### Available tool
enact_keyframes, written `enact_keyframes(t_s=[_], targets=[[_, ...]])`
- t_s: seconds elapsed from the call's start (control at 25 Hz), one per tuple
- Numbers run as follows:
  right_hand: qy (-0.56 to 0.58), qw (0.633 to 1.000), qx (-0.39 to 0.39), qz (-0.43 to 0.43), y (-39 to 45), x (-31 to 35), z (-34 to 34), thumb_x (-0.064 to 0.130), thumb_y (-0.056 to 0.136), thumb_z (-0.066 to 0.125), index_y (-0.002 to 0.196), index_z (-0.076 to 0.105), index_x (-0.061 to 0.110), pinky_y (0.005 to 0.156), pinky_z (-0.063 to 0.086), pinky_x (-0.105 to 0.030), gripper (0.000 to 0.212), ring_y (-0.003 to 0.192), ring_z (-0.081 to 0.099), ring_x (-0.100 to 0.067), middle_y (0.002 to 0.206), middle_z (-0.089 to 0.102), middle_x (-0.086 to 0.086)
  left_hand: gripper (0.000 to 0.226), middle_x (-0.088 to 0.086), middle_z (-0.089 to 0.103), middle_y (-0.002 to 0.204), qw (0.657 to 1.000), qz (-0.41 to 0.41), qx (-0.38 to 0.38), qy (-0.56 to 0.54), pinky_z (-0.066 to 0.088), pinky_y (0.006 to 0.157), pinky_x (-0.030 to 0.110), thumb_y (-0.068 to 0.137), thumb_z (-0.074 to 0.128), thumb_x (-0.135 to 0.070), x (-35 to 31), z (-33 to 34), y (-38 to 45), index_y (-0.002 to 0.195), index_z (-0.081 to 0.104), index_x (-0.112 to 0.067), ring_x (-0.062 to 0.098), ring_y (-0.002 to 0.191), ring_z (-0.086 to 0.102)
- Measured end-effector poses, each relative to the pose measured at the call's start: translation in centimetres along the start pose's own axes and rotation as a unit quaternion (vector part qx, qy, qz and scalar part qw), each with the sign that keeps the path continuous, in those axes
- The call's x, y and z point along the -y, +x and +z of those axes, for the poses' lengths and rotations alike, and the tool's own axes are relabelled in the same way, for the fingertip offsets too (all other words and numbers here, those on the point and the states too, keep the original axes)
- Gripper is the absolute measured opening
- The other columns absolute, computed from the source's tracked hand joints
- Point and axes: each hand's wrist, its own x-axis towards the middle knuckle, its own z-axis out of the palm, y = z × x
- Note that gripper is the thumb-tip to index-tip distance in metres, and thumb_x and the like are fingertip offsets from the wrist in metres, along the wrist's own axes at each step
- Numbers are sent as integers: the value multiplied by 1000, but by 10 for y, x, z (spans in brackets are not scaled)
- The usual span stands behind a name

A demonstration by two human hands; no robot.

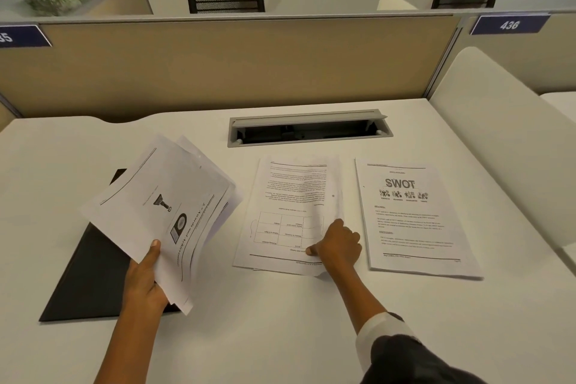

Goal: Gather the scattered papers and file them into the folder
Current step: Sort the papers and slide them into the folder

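My left hand (145, 277) grips a fanned stack of printed papers (168, 206) by its near corner, lifted above the dark folder (84, 274), which lies shut on the white desk at the left. My right hand (338, 243) pinches the near right edge of the middle papers (286, 206), a small pile with an upside-down table on top; that edge curls up off the desk. A sheet headed SWOT (408, 218) lies flat to the right, apart from both hands.
A grey cable hatch (308, 128) stands open in the desk behind the papers. A beige partition (233, 62) closes the back, and a white side panel (505, 121) rises at the right. Bare desk (265, 321) lies in front.
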Motion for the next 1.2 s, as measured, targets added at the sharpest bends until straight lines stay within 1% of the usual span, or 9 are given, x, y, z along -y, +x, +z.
enact_keyframes(t_s=[0.2, 0.32, 0.48, 0.64, 0.76, 0.88, 1.0, 1.08, 1.2], targets=[[61, 998, -6, 5, 2, -7, -2, 25, 77, 75, 109, 60, 8, 93, 50, -38, 39, 110, 58, -29, 114, 66, -11, 45, 12, 48, 136, 1000, -8, 2, -2, 34, 104, 54, 87, 57, -31, 1, -2, 0, 131, 46, -27, 33, 116, 47], [-10, 999, -48, 9, -2, -9, -4, 30, 82, 68, 113, 60, 14, 96, 42, -41, 36, 117, 46, -32, 125, 52, -11, 46, 11, 48, 137, 1000, -6, 5, -4, 33, 106, 54, 87, 57, -30, 3, -3, 0, 132, 45, -28, 33, 118, 46], [19, 999, -25, 11, -2, -5, -6, 14, 86, 65, 115, 57, 14, 95, 45, -46, 30, 115, 45, -36, 131, 37, -14, 46, 9, 48, 137, 1000, -8, 13, -4, 31, 108, 52, 88, 57, -29, 5, -3, 0, 132, 45, -27, 32, 122, 45], [31, 999, -20, -16, 2, -7, -10, 12, 86, 60, 117, 51, 13, 99, 37, -44, 32, 106, 58, -30, 123, 51, -12, 46, 10, 50, 134, 1000, -20, 14, 3, 33, 106, 54, 87, 58, -29, 6, -2, -1, 131, 46, -26, 34, 118, 47], [77, 994, -55, -52, 1, -10, -17, 15, 82, 65, 122, 39, 16, 98, 35, -43, 48, 106, 58, -31, 111, 64, -8, 46, 7, 52, 126, 999, -25, 22, 11, 37, 97, 51, 85, 60, -30, 6, -2, -2, 129, 48, -30, 32, 109, 49], [180, 979, -82, -52, 4, -14, -36, 18, 80, 71, 129, 41, 12, 94, 44, -44, 58, 103, 62, -35, 112, 65, -14, 42, 5, 54, 121, 999, -15, 37, 37, 37, 95, 50, 85, 61, -28, 12, 2, -4, 126, 50, -29, 29, 102, 50], [209, 971, -102, -56, 16, -24, -59, 21, 81, 69, 113, 61, 6, 77, 46, -34, 36, 91, 61, -30, 109, 67, -16, 39, 5, 58, 115, 996, -7, 66, 63, 44, 85, 43, 87, 60, -23, 21, 11, -6, 125, 52, -25, 25, 92, 56], [239, 960, -131, -66, 21, -31, -76, 17, 81, 68, 108, 63, 3, 74, 45, -32, 31, 82, 55, -24, 108, 67, -18, 33, 7, 62, 112, 992, 3, 93, 82, 48, 75, 39, 87, 59, -18, 30, 18, -8, 120, 55, -22, 24, 91, 59], [355, 905, -230, -52, 27, -43, -101, 14, 81, 70, 111, 61, 6, 80, 43, -28, 32, 87, 53, -21, 110, 66, -20, 32, 14, 61, 117, 988, 11, 105, 116, 48, 79, 40, 87, 59, -11, 48, 30, -12, 118, 55, -16, 30, 93, 59]])
